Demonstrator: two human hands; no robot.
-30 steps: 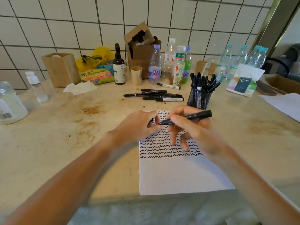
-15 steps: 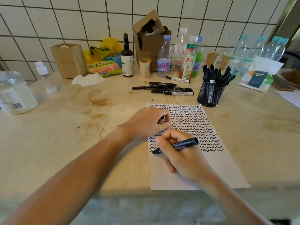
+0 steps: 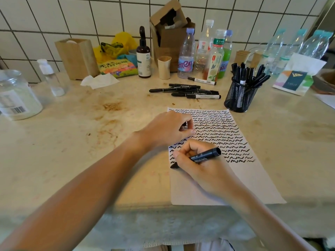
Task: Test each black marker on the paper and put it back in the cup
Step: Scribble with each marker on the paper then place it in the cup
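Here, marker was gripped in right hand, tip down-left on paper, butt aimed up-right toward cup; cap was pinched in left hand.

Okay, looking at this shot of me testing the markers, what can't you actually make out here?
All in the head view:
- Whatever the left hand holds: only a dark bit shows between its curled fingers, probably the cap.
- The marker tip on the paper: the right hand partly covers it.
- How many markers stand in the mesh cup: they overlap.
- Print on the loose markers: too small.
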